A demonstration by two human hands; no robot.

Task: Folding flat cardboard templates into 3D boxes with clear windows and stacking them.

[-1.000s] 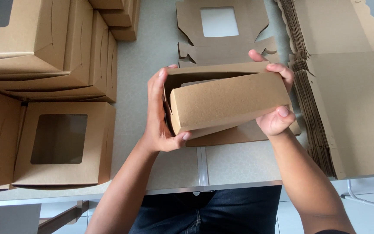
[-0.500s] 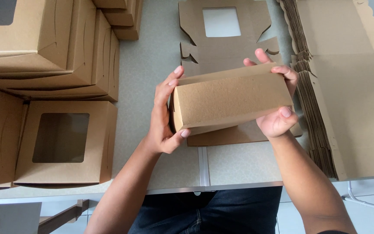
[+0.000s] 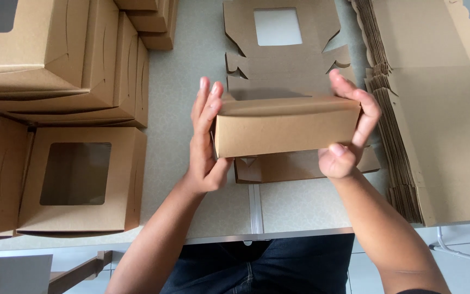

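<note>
Kraft box (image 3: 284,130) | hands grasping its ends; left (image 3: 205,136) flat, fingers straight; right (image 3: 349,128) curled over

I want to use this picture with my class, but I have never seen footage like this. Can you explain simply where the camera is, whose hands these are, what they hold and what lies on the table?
The camera sits on a person's head and looks down, so both arms belong to the wearer. There is no machine, only bare hands. The left hand and right hand press on the two ends of a brown cardboard box, held above a grey table. Under and behind it lies a flat unfolded box blank with a square window. On the right is a stack of flat blanks. On the left stand finished boxes, the nearest a windowed box; more are piled behind it.
</note>
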